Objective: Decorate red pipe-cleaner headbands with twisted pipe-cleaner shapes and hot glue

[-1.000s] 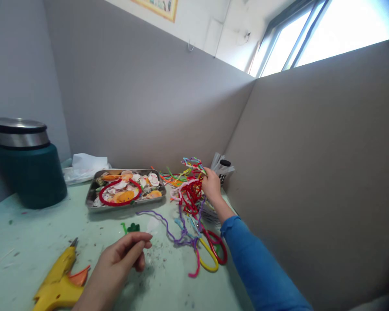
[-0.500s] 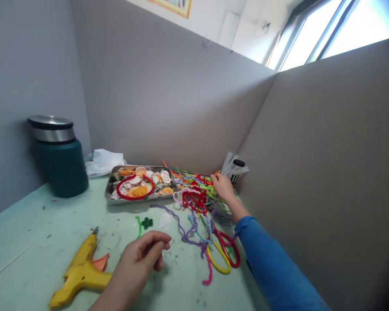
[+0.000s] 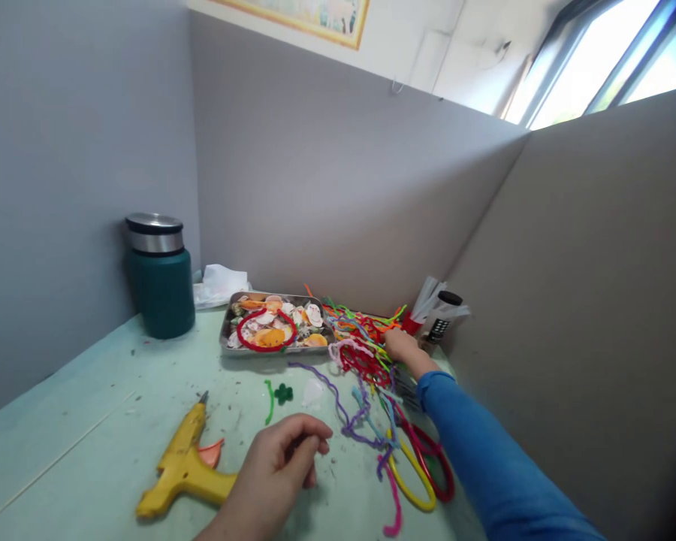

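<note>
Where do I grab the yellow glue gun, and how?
I'd grip the glue gun by its handle, from the right: it lies on its side, handle sticking out that way. The left hand's wrist overlaps the handle's end. The metal nozzle points away.

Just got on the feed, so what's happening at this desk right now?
The right hand is in the pile of colorful fuzzy craft stems at the back. The left hand is half curled above the table, near the yellow glue gun, with nothing visible in its fingers. A red ring lies on the tray of shells, and a small green flower shape sits in front of it.
</note>
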`<state>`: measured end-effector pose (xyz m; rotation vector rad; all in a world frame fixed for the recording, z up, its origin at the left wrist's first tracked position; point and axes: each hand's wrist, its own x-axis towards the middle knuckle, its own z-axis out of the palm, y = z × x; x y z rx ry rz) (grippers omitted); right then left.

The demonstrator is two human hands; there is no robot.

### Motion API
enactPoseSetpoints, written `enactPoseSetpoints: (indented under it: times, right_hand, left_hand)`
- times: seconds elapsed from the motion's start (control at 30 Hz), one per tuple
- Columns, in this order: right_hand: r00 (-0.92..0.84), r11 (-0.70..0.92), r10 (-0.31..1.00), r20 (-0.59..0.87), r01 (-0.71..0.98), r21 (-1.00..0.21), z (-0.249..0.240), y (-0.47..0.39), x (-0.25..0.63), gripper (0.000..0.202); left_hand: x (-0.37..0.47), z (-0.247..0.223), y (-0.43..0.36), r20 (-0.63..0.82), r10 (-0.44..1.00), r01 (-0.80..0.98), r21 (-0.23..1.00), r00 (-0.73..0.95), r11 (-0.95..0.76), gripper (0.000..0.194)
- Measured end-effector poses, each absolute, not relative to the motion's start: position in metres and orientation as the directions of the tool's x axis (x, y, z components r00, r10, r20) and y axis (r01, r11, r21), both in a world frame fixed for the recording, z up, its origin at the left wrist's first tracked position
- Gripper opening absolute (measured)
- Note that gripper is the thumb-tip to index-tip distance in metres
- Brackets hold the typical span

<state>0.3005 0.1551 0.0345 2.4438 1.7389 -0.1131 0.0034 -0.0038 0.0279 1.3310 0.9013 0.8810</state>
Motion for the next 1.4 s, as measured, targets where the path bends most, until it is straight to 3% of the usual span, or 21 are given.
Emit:
enactPoseSetpoints:
  times: [0.17,0.3,0.63,0.9,1.17,1.4]
  right_hand:
    - [0.324,-0.320,0.939,-0.116,0.946,0.055,0.024,0.161,0.300,0.029]
    - [0.319,-0.321,0.946,-0.056,0.946,-0.037,0.028,0.162,0.308,0.030]
    - [0.396,-0.304,0.916,0.072,0.797,-0.522,0.084,0.149,0.349,0.030]
    - [0.419,-0.125,0.898,0.138,0.541,-0.832,0.100,0.107,0.350,0.029]
    - [0.419,0.154,0.849,0.322,0.386,-0.910,0.126,0.089,0.350,0.022]
    - [0.370,0.234,0.837,0.404,0.427,-0.874,0.131,0.084,0.341,0.018]
  left_hand:
    - [0.003,0.026,-0.005,-0.013,0.910,0.003,1.000,0.415,0.013,0.020]
    - [0.001,0.028,-0.005,-0.008,0.910,0.012,1.000,0.415,0.004,0.020]
    - [0.000,0.033,-0.005,-0.008,0.907,0.064,0.998,0.421,-0.021,0.026]
    - [0.000,0.034,-0.004,-0.028,0.900,0.099,0.995,0.434,-0.016,0.032]
    - [0.001,0.034,-0.005,-0.020,0.904,0.111,0.993,0.427,-0.030,0.031]
    - [0.001,0.031,-0.005,-0.009,0.901,0.105,0.994,0.434,-0.041,0.028]
